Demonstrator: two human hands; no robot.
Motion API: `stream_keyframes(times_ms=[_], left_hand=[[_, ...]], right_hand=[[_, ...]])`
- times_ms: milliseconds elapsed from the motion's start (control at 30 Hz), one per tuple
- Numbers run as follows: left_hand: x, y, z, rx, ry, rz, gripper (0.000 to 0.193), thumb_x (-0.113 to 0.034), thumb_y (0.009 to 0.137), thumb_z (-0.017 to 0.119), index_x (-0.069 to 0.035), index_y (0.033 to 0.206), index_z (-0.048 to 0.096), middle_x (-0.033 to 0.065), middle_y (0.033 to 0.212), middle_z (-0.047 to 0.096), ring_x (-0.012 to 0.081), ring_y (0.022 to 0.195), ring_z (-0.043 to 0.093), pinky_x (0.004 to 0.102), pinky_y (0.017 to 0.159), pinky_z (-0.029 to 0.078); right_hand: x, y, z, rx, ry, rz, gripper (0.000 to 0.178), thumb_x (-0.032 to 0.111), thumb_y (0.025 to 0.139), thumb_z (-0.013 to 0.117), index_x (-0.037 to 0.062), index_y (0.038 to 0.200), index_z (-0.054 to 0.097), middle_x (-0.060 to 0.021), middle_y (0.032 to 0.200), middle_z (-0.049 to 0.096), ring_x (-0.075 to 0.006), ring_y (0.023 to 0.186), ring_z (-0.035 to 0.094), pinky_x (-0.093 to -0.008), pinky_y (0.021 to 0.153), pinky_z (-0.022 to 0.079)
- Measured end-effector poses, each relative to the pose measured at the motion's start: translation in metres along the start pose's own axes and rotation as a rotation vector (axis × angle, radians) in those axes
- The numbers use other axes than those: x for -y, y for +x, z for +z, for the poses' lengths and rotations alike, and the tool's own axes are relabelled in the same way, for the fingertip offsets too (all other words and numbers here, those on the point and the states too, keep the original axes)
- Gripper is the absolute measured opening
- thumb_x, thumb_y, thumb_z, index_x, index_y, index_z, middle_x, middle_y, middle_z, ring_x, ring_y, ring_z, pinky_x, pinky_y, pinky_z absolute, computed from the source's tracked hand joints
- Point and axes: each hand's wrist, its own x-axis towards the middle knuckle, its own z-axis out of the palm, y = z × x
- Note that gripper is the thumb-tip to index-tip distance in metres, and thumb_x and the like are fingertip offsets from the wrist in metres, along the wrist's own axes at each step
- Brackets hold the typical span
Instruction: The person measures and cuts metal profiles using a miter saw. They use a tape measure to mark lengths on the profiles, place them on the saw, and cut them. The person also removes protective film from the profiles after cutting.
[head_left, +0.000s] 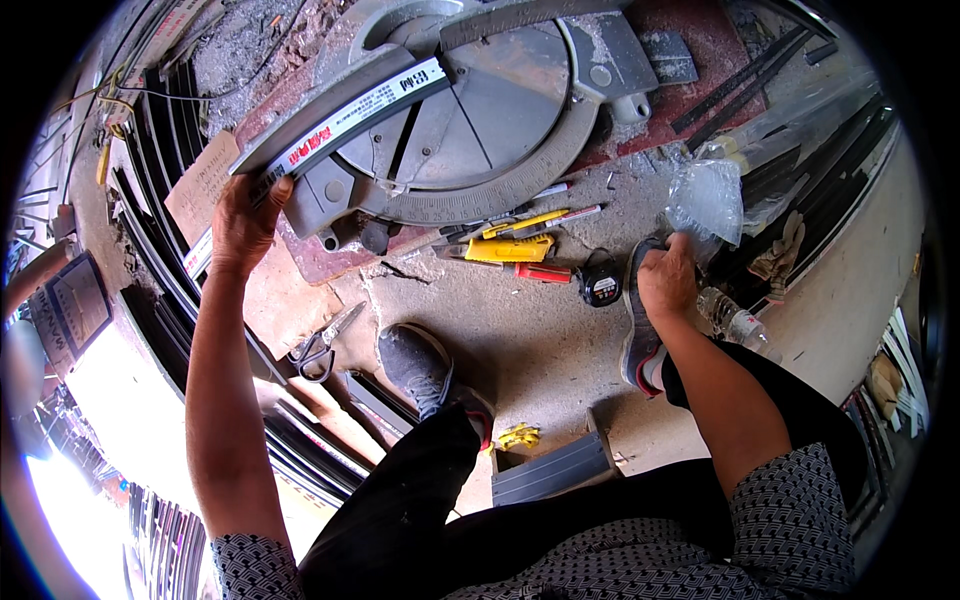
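Observation:
My left hand (pixel 245 225) is closed around the near left end of a long grey profile strip (pixel 350 112) with white printed film along its side. The strip lies across the round turntable (pixel 500 100) of a grey mitre saw base, against the fence. My right hand (pixel 667 278) is a fist above my right shoe (pixel 640 330). Clear crinkled plastic (pixel 705 200) is right beside its fingertips; what the fist holds, if anything, is hidden. Near this hand lie a black tape measure (pixel 600 284) and a clear plastic bottle (pixel 735 322).
A yellow utility knife (pixel 510 248), a red-handled tool (pixel 540 272) and several pens lie before the saw. Scissors (pixel 320 345) rest near my left shoe (pixel 415 362). Dark strips (pixel 150 230) line the left side. A work glove (pixel 780 255) and a grey box (pixel 555 470) are also there.

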Motion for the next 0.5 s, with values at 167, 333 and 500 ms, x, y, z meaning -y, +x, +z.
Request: stream_keyframes(times_ms=[167,333,500], left_hand=[[-0.0037,-0.0011,-0.0017,-0.006,-0.005,-0.017,0.068,-0.061,0.095,0.067,0.0,0.125,0.065,0.0196,0.114,0.071,0.031,0.108,0.068,0.04,0.096,0.05],[0.0035,-0.0007,0.0021,-0.024,-0.016,-0.016,0.071,-0.065,0.093,0.066,0.001,0.12,0.067,0.0204,0.111,0.071,0.0336,0.105,0.068,0.0413,0.094,0.051],[0.0007,0.0004,-0.0009,-0.001,0.016,-0.016,0.071,-0.065,0.094,0.066,0.0,0.123,0.066,0.0206,0.112,0.071,0.0342,0.106,0.068,0.0415,0.094,0.05]], right_hand=[[0.0027,0.0005,-0.0014,0.025,-0.013,0.042,0.022,0.017,0.091,0.053,0.0056,0.109,0.053,-0.0228,0.106,0.066,-0.0467,0.101,0.063,-0.0575,0.084,0.051],[0.0095,0.0005,-0.0067,0.07,-0.028,0.092,0.022,0.018,0.091,0.052,0.006,0.109,0.052,-0.0225,0.11,0.064,-0.0463,0.104,0.063,-0.0569,0.085,0.051],[0.007,0.0012,-0.0068,0.058,-0.009,0.043,0.021,0.017,0.09,0.052,0.0057,0.108,0.052,-0.0226,0.109,0.064,-0.0467,0.104,0.062,-0.0574,0.085,0.051]])
